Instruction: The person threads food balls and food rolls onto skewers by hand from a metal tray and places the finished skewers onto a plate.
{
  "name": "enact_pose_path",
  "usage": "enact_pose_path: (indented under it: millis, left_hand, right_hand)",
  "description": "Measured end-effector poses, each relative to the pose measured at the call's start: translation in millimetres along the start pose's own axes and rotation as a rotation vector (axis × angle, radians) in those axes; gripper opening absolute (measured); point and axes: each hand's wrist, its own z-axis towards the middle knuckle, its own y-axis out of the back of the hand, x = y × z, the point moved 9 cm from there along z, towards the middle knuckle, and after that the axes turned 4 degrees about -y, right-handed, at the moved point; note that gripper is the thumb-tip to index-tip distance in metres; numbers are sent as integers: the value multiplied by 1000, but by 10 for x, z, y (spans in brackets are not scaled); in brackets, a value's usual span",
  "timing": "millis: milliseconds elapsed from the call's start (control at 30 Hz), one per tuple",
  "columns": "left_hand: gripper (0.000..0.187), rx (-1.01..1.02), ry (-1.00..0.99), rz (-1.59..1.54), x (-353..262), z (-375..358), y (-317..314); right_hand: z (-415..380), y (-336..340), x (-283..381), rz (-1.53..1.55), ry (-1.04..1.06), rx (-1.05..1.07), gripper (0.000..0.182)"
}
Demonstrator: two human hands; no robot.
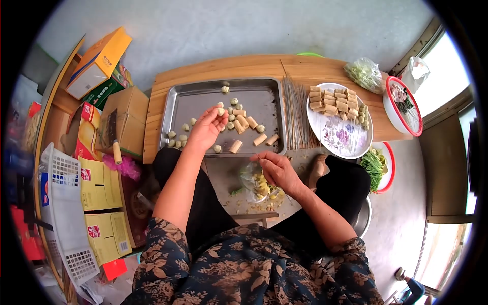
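Left fingers: left hand over the metal tray, fingertips pinched on a small pale round piece.
Right fingers: right hand held low near the lap, closed on what looks like a thin skewer; too fine to be sure.
Risk: the round piece could slip and roll among the others, as the pinch is light.
Tray: round pieces and short rolls, loosely scattered.
Plate: rolls stacked in rows.
Surface: bundle of skewers between tray and plate.
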Motion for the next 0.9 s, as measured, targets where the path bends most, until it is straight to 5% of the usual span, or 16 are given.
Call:
enact_pose_path:
  millis: [900]
  left_hand:
    - [15, 17, 41, -24, 96, -20, -199]
  right_hand:
    - [112, 40, -19, 1, -5, -60, 24]
